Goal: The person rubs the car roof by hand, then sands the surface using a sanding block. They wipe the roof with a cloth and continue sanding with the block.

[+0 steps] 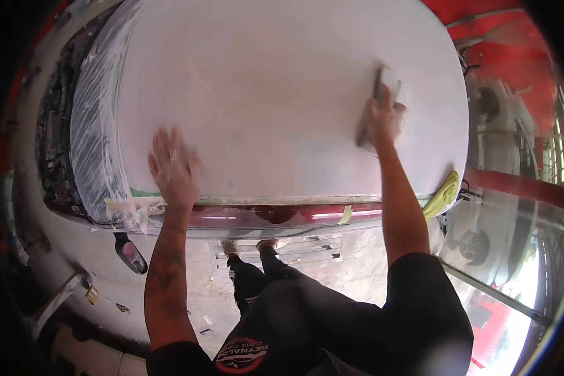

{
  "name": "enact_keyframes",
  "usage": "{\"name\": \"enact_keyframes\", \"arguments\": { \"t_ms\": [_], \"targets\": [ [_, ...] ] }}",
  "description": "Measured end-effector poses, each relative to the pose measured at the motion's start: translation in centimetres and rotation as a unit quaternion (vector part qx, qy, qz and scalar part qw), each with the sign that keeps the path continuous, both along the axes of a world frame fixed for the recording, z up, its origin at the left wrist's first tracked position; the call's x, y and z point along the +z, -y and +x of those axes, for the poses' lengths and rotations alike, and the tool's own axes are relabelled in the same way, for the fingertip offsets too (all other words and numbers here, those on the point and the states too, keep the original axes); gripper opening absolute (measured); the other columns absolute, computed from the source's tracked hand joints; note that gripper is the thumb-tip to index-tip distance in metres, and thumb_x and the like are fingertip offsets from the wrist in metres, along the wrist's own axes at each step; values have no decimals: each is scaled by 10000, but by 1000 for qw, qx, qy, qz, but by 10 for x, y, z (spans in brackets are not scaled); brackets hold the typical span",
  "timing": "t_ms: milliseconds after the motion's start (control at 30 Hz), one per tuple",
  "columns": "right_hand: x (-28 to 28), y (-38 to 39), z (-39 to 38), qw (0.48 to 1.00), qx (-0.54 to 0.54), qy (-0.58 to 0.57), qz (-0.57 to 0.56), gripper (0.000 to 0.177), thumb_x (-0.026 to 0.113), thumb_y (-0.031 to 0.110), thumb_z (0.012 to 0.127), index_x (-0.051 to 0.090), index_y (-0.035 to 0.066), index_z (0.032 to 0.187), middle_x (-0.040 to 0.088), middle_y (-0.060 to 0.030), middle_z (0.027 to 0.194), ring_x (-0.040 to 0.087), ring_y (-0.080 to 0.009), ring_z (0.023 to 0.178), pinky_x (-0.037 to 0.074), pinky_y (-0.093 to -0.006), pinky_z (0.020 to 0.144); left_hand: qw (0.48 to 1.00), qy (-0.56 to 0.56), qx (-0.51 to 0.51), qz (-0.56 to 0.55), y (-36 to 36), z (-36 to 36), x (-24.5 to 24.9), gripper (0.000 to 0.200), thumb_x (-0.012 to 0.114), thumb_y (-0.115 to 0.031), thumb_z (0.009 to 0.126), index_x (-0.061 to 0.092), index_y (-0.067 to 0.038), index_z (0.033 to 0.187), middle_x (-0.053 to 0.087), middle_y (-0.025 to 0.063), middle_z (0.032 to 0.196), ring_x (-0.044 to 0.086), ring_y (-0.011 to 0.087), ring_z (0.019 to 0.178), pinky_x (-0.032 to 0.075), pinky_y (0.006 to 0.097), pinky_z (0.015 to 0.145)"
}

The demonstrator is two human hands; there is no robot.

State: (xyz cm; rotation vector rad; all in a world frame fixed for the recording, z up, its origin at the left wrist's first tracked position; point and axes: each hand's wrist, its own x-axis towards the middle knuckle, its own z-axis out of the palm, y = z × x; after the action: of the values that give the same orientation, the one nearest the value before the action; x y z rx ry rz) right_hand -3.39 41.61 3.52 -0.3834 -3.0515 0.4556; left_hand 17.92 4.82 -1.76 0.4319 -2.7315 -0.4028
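A broad, pale, dusty car roof fills the view in front of me. My right hand grips a long sanding block that lies against the roof on the right side; both are somewhat blurred. On the left, my left hand rests flat on the roof near its close edge, fingers spread and dusted white. It holds nothing. Along that near edge runs a dark red body strip with a piece of masking tape on it.
Clear plastic film covers the glass left of the roof. A yellow-green cloth hangs over the right near corner. A side mirror sticks out below left. My feet stand on a slatted platform. Another vehicle stands to the right.
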Motion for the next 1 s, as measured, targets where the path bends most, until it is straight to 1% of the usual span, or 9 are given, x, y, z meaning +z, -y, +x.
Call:
{"name": "enact_keyframes", "arguments": {
  "t_ms": [167,267,400,500,633,733,833,900,1000],
  "targets": [
    [7,53,-19,998,-44,-14,31,559,499,373,895,339,317,1428,404,-247,1214,549,-394,1043,490,-489,873,1000,12,-2,17,3,-1,-1,590,514,-318,926,361,-134,1465,303,192,1511,285,388,1391,197,558,1111],
    [-38,204,-19,959,203,-187,69,491,536,297,886,448,258,1368,459,-306,1227,496,-417,1155,421,-481,971,1000,11,-5,21,2,3,-3,605,532,-319,909,368,-129,1459,296,185,1516,275,378,1398,198,572,1106],
    [-8,270,-7,934,351,-37,-50,485,517,258,891,472,244,1374,386,-321,1377,403,-464,1273,371,-520,1031,1000,-4,-18,19,2,2,0,584,521,-318,924,371,-135,1458,296,168,1521,277,364,1401,203,549,1112],
    [-22,179,-22,947,274,-165,39,438,540,356,900,477,291,1328,463,-253,1195,500,-404,1136,478,-499,885,1000,-8,-19,24,3,2,-1,566,492,-354,953,377,-130,1460,315,188,1510,289,383,1395,194,533,1117],
    [-5,-3,-62,996,-21,-62,60,501,491,426,906,388,324,1385,432,-272,1208,574,-416,1021,505,-514,832,1000,5,-7,26,2,1,1,579,520,-300,925,369,-132,1458,289,177,1523,274,376,1401,195,546,1117],
    [9,-2,-69,988,-99,-72,88,511,474,388,906,373,323,1403,424,-290,1213,578,-416,1011,503,-516,840,999,23,6,22,1,3,-2,579,513,-310,924,371,-131,1457,289,181,1522,272,378,1402,184,560,1115],
    [5,110,-62,996,59,-5,-69,565,498,358,882,362,317,1430,400,-306,1317,521,-437,1142,464,-505,944,999,25,-2,26,2,2,-2,580,509,-318,922,375,-133,1455,290,180,1521,271,374,1404,175,570,1114],
    [-30,214,-57,968,223,-114,14,519,521,304,881,440,284,1393,370,-363,1387,380,-477,1310,383,-500,1035,999,14,-13,33,3,1,-1,576,494,-343,934,374,-136,1458,289,178,1522,269,369,1407,169,555,1122],
    [-4,277,-29,932,359,-43,-22,447,478,252,919,484,237,1366,429,-283,1340,448,-404,1227,404,-459,1004,999,22,-5,23,4,3,-5,574,475,-377,947,373,-142,1461,295,175,1521,267,363,1410,166,540,1127]
  ]
}}
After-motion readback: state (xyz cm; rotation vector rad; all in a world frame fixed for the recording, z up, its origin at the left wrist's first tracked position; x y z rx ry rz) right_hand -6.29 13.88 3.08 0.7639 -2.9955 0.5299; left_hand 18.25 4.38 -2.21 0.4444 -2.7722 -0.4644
